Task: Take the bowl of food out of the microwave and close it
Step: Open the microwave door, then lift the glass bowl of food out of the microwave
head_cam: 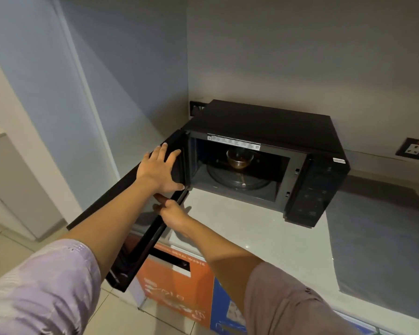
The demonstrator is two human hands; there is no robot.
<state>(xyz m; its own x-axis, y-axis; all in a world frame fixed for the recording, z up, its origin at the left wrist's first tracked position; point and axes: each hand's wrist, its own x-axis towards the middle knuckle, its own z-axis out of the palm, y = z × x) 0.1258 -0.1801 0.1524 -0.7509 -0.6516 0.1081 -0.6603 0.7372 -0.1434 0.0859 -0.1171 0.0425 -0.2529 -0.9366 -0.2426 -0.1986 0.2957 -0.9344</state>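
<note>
Head view, microwave [264, 131]: a black box of matt metal with squared edges, standing on a pale, smooth counter [240, 228] in a corner of plain grey walls.
Head view, door [140, 240]: swung wide open to the left of the cavity; glossy dark panel in a black frame, reaching out past the counter's front edge.
Head view, cavity: dim, grey-walled and rectangular, with a round glass turntable [237, 180] on its floor and a white printed label along its upper lip.
Head view, bowl [240, 159]: small, round and clear, of glass by its sheen, holding dark brown food; it sits inside the cavity on the rear part of the turntable, upright.
Head view, control panel [312, 189]: dark, glossy strip on the right of the front, its markings too faint to read.
Head view, left hand [161, 169]: laid flat on the inner face of the door near the hinge side, fingers spread, thumb stretched toward the door's lower edge.
Head view, right hand [172, 212]: just below the left hand, at the door's lower edge; fingers curled around that edge, their tips hidden.
Head view, sleeves: pale lilac, soft cloth, ending at the forearms.
Head view, mat [377, 240]: flat grey sheet lying on the counter right of the microwave.
Head view, bin fronts [179, 291]: orange and blue printed panels under the counter.
Head view, wall socket [416, 149]: dark rectangular plate with white inserts, right of the microwave.
</note>
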